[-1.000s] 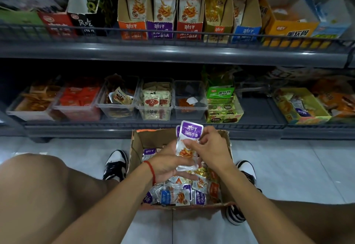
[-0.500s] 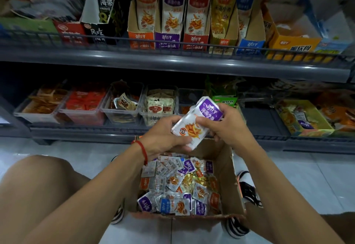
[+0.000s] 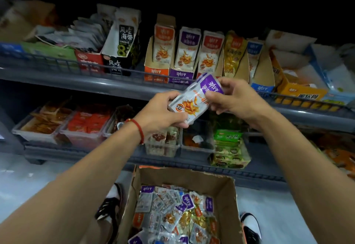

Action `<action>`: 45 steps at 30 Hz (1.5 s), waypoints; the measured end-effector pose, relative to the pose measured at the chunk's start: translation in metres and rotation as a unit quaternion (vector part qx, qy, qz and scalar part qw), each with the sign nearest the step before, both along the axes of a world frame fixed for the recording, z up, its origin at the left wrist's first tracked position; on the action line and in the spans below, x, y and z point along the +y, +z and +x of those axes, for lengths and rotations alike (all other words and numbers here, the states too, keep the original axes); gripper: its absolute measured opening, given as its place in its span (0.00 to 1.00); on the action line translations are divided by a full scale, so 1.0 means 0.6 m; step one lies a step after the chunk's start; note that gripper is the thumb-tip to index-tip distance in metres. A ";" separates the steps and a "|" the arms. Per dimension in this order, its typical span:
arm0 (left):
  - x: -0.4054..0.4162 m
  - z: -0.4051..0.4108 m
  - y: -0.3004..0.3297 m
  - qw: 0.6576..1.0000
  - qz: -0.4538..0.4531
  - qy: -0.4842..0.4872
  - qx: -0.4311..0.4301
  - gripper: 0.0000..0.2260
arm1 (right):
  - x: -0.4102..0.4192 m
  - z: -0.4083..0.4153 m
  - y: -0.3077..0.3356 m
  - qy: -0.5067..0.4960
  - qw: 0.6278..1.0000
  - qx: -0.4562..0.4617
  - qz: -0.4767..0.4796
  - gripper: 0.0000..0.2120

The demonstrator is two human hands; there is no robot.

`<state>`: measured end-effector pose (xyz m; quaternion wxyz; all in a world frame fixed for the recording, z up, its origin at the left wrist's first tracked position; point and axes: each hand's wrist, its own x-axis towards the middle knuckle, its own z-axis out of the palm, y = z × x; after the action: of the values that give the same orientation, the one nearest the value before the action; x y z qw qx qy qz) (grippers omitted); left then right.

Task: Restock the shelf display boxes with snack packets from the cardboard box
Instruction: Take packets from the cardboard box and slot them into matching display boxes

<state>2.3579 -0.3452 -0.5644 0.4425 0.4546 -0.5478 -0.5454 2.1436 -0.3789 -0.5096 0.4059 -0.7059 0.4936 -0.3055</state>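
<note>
A stack of purple-and-white snack packets (image 3: 194, 99) is held tilted in the air between both hands. My left hand (image 3: 161, 114) grips its lower end and my right hand (image 3: 233, 97) pinches its purple top end. The stack hovers just in front of the purple display box (image 3: 180, 76) on the upper shelf, which stands between an orange display box (image 3: 156, 73) and a red one (image 3: 210, 51). Below, the open cardboard box (image 3: 228, 195) sits on the floor with several mixed packets (image 3: 172, 215) inside.
The upper shelf rail (image 3: 96, 82) runs across the view. Clear tubs (image 3: 82, 128) of snacks and a green carton (image 3: 228, 147) line the lower shelf. A yellow box (image 3: 299, 89) stands at the right. My shoes (image 3: 109, 207) flank the cardboard box on the white floor.
Both hands have lifted the purple packet stack from above the cardboard box up to the front of the upper shelf. My view has tilted upward.
</note>
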 end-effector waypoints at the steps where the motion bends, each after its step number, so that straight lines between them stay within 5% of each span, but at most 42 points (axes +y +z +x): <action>1: -0.007 0.001 0.000 1.000 -0.003 0.020 0.018 0.18 | -0.012 0.009 0.014 0.002 1.000 0.025 -0.016 0.13; 6: -0.037 0.015 0.013 0.985 -0.009 0.129 0.117 0.18 | -0.083 0.043 0.087 0.005 0.988 0.103 -0.113 0.11; 15: -0.061 0.049 0.025 0.976 -0.006 0.203 0.077 0.12 | -0.225 0.092 0.165 -0.063 0.943 0.229 -0.232 0.21; 28: -0.056 0.048 0.013 0.981 -0.006 0.193 -0.001 0.14 | -0.299 0.154 0.088 -0.070 0.858 0.431 -0.269 0.22; 45: -0.041 0.044 0.016 0.983 -0.004 0.178 -0.047 0.15 | -0.298 0.149 0.077 -0.128 0.791 0.470 -0.370 0.22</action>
<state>2.3841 -0.3698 -0.5546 0.5078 0.5681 -0.4808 -0.4339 2.2328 -0.5579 -0.4631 -0.2114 -0.7887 0.5588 -0.1446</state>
